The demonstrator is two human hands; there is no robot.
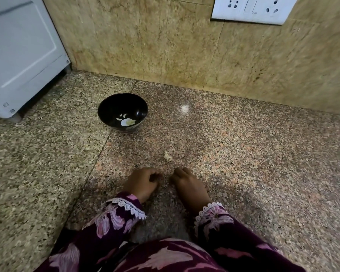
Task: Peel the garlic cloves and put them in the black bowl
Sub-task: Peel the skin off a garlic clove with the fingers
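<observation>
Far left, the black bowl [122,112] already holds pale garlic [126,122] — some peeling looks done. Near us, left hand [143,183] curled, holding something or nothing, can't tell; right hand [189,186] fingers together, flat. One scrap [168,156] lies just beyond.

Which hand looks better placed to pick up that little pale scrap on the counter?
Probably the right hand: its straight fingers point almost at the pale scrap, just beyond them. The left hand is curled, slightly farther to the side, nearer the black bowl.
</observation>
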